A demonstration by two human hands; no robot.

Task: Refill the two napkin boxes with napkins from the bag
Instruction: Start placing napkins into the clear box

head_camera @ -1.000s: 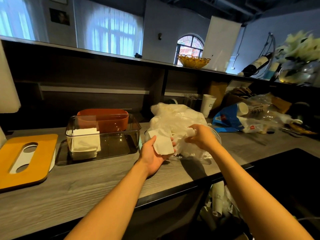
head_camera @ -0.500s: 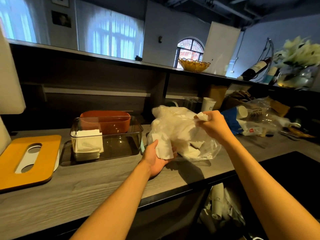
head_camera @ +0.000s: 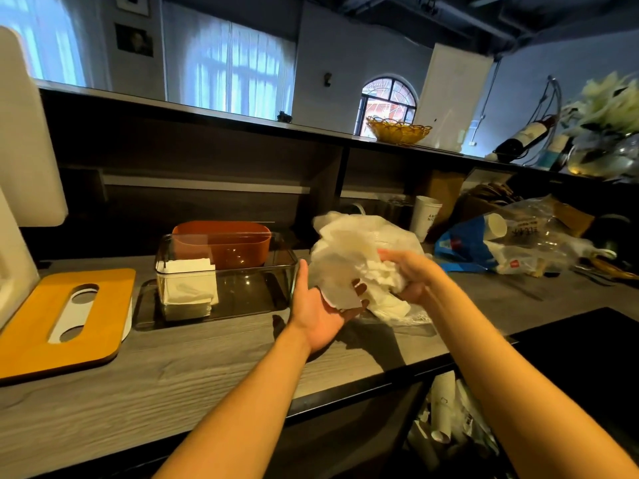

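A white plastic bag of napkins lies on the grey counter. My right hand grips a crumpled wad of napkins at the bag's front. My left hand is palm up just left of it, fingers spread, and a single white napkin lies across them. Left of my hands stands a clear napkin box without a lid, with a short stack of napkins at its left end. An orange napkin box stands right behind it.
An orange wooden lid with a slot lies at the counter's left. A paper cup and a blue bag of cups sit to the right. A black surface fills the near right. A raised shelf holds a yellow basket.
My right hand lifted with a napkin above the bag, then dropped back and now grips a wad at the bag's front. My left hand stayed put with its napkin.
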